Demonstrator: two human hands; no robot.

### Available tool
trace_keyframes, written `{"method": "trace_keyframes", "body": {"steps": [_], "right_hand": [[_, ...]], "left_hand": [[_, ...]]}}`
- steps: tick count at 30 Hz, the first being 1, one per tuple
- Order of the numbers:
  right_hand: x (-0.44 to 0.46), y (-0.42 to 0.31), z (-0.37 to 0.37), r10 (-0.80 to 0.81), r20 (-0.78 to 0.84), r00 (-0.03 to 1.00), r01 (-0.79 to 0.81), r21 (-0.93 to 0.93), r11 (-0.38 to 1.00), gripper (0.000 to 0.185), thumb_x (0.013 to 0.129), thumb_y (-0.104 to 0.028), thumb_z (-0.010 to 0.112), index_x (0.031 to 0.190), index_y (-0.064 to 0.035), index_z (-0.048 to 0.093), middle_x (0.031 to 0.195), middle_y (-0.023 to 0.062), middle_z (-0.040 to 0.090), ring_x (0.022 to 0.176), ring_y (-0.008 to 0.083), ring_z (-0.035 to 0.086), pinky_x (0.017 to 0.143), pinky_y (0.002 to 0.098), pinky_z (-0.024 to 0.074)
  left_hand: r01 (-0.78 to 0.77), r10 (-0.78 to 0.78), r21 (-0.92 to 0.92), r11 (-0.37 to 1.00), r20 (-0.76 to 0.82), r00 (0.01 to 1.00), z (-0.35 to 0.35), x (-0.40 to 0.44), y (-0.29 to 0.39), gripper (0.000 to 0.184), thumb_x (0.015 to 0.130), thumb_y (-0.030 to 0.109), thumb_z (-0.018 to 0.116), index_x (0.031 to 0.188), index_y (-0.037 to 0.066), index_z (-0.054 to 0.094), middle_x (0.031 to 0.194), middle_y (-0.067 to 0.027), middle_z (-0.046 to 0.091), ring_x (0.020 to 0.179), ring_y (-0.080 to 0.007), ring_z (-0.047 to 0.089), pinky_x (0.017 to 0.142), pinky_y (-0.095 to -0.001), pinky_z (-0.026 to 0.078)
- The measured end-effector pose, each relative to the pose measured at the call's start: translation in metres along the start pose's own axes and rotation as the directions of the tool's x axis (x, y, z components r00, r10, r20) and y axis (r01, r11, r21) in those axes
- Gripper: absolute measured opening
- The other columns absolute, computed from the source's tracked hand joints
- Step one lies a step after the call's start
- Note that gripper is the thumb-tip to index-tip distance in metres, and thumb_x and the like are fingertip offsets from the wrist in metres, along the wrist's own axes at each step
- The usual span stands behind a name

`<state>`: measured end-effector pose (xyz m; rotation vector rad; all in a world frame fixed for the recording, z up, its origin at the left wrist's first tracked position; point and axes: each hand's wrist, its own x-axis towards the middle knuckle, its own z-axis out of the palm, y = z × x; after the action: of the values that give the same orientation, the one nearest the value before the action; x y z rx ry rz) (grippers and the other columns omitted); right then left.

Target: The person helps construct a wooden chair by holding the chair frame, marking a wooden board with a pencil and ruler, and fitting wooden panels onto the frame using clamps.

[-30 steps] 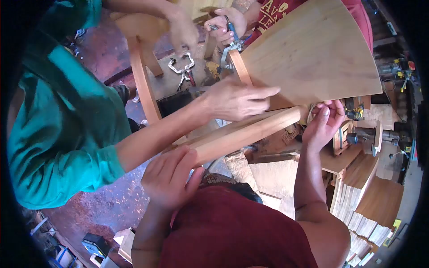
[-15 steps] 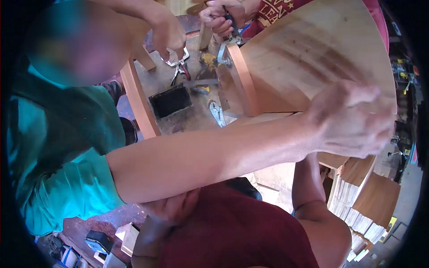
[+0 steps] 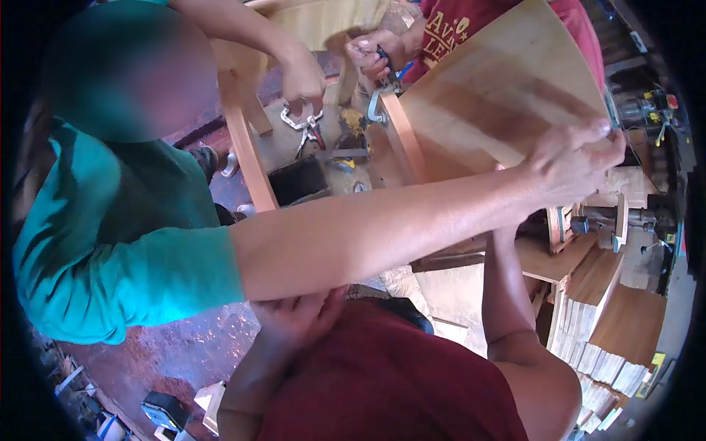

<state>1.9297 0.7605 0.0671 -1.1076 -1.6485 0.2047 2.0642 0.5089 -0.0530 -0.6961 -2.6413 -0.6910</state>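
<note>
My left hand (image 3: 298, 317) is close to the front of my maroon shirt, below a co-worker's outstretched forearm. Its fingers look loosely bent and apart, with nothing visible in them. My right arm reaches up towards a large, curved-edge wooden panel (image 3: 489, 95). The co-worker's forearm covers most of my right hand (image 3: 500, 167); only a fingertip shows above it, against the panel's lower part. That co-worker's hand (image 3: 577, 158) is at the panel's right edge. A metal clamp (image 3: 379, 105) sits at a wooden strip (image 3: 403, 132) along the panel's left edge.
The green-sleeved co-worker's other hand (image 3: 303, 88) holds locking clamp pliers (image 3: 303, 121). Across from me, another person's hand (image 3: 370, 57) grips a dark handle. A black box (image 3: 298, 181) and yellow tools (image 3: 353, 121) lie nearby. Stacked wood (image 3: 614, 323) stands at right.
The view has shifted. The co-worker's outstretched hand has moved up and slightly left to the panel's right edge. The panel now appears farther up and left, showing more bench items at right.
</note>
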Motion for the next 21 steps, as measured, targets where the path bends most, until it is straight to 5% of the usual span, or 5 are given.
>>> {"method": "trace_keyframes", "body": {"steps": [2,4,13,17,21], "right_hand": [[-0.007,0.069,0.011,-0.155,0.264,0.952,0.080,0.274,0.958,0.042,0.085,-0.031,0.046,0.118,-0.0048,0.049,0.104,0.0204,0.059,0.096,0.0333,0.056,0.083,0.0445,0.0417],[-0.020,0.212,0.041,-0.450,0.691,0.566,-0.331,0.690,0.644,0.039,0.078,-0.007,0.065,0.113,0.0044,0.052,0.102,0.0108,0.060,0.095,0.0180,0.056,0.086,0.0311,0.0434],[-0.026,0.172,0.015,-0.400,0.583,0.707,-0.215,0.717,0.663,0.032,0.081,-0.007,0.060,0.110,0.0038,0.054,0.106,0.0102,0.060,0.097,0.0163,0.056,0.084,0.0279,0.0438],[-0.030,0.188,0.022,-0.390,0.583,0.713,-0.004,0.559,0.829,0.032,0.080,-0.009,0.060,0.110,0.0030,0.055,0.103,0.0101,0.062,0.097,0.0159,0.057,0.082,0.0279,0.0439],[-0.073,0.185,-0.007,-0.150,0.630,0.762,-0.314,0.561,0.766,0.036,0.084,-0.014,0.058,0.116,0.0022,0.051,0.106,0.0110,0.060,0.101,0.0184,0.055,0.086,0.0291,0.0422]], "left_hand": [[-0.021,0.021,-0.050,0.999,-0.002,1.000,-0.001,-0.001,-0.002,0.033,0.064,0.026,0.076,0.093,0.015,0.067,0.111,-0.0020,0.058,0.097,-0.0219,0.055,0.085,-0.0427,0.041],[-0.045,0.045,-0.101,0.994,-0.004,0.999,-0.009,-0.001,-0.008,0.029,0.065,0.024,0.074,0.091,0.015,0.067,0.110,-0.0016,0.059,0.095,-0.0220,0.055,0.084,-0.0417,0.042],[-0.186,0.131,-0.522,0.832,-0.141,0.981,-0.041,-0.066,-0.079,0.019,0.074,0.014,0.066,0.088,0.001,0.065,0.105,-0.0143,0.060,0.097,-0.0292,0.058,0.084,-0.0392,0.045],[0.016,0.029,-0.602,0.799,0.065,0.997,-0.025,-0.127,-0.151,0.024,0.075,0.008,0.065,0.098,0.003,0.062,0.105,-0.0143,0.060,0.098,-0.0308,0.058,0.084,-0.0369,0.046],[0.208,-0.018,-0.528,0.823,0.342,0.940,-0.001,-0.203,-0.235,0.032,0.076,0.012,0.066,0.107,0.006,0.059,0.105,-0.0130,0.060,0.097,-0.0287,0.059,0.082,-0.0355,0.047]]}}
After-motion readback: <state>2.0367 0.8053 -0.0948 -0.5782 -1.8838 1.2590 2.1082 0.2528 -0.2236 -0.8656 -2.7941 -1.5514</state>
